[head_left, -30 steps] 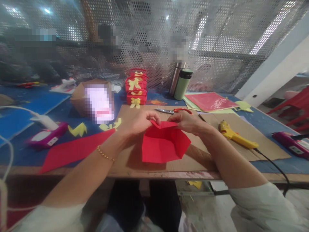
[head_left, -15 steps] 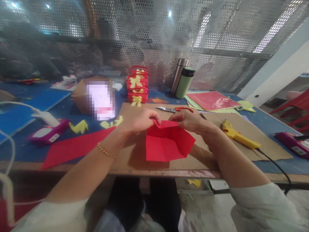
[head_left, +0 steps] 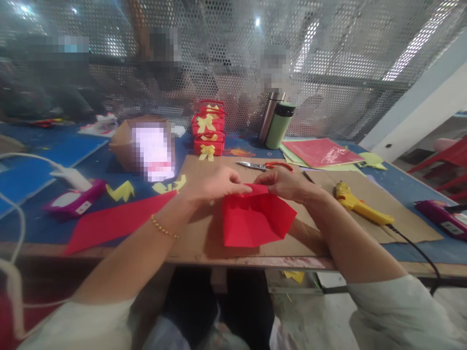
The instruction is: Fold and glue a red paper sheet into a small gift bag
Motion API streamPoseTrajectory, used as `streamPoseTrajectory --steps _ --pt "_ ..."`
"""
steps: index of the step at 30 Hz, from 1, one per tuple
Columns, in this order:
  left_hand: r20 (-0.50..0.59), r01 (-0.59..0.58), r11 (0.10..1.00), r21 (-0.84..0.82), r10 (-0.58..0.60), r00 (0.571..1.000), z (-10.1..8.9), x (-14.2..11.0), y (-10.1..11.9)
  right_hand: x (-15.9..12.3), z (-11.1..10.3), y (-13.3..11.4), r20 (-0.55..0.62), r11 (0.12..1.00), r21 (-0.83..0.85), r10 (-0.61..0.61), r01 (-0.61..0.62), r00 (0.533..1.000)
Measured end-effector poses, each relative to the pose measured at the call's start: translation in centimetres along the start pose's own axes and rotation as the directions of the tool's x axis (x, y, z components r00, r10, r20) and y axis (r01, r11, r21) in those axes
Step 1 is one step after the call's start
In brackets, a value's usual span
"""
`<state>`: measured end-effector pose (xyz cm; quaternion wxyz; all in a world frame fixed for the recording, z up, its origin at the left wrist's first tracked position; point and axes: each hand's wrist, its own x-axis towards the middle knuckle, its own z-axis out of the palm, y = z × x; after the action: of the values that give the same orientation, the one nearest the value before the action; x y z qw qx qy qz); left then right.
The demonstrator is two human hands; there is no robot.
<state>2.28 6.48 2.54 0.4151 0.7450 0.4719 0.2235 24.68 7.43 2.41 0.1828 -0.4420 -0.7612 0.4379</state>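
A folded sheet of red paper point(head_left: 257, 222), creased into a shallow box shape, is held above the cardboard mat point(head_left: 199, 238). At its far edge my left hand point(head_left: 221, 184) pinches the folded flap, thumb lying along the top. My right hand point(head_left: 282, 183) grips the same far edge a little to the right, its fingertips partly hidden behind the paper. Just beyond the hands lie scissors point(head_left: 251, 166) with orange handles. A flat red paper strip point(head_left: 116, 221) rests on the table left of my left forearm.
Small red boxes with yellow bows point(head_left: 209, 143) are stacked at the back. Beside them stand a green flask point(head_left: 280, 126) and a steel bottle point(head_left: 266, 119). A yellow glue gun point(head_left: 361, 206) with a black cord lies right. Purple power strips point(head_left: 75, 199) sit at both sides.
My left thumb has slid right along the far flap, which is now pressed further over. The red paper's near side has dipped slightly. Both hands keep their hold.
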Motion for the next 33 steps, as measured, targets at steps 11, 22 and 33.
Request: streamPoseTrajectory --steps 11,22,33 --pt "-0.083 -0.043 0.998 -0.047 0.039 0.996 0.2 0.8 -1.2 -0.1 0.3 -0.6 0.051 0.998 0.057 0.013 -0.016 0.999" --pt "0.010 -0.037 0.995 -0.090 0.038 0.999 -0.3 0.7 -1.5 -0.3 -0.3 0.2 0.157 1.000 0.018 -0.006 0.003 0.988" --pt "0.025 -0.044 0.998 -0.055 0.045 0.999 -0.3 0.0 -0.3 -0.4 -0.7 -0.7 0.155 0.958 -0.274 -0.046 0.088 0.987"
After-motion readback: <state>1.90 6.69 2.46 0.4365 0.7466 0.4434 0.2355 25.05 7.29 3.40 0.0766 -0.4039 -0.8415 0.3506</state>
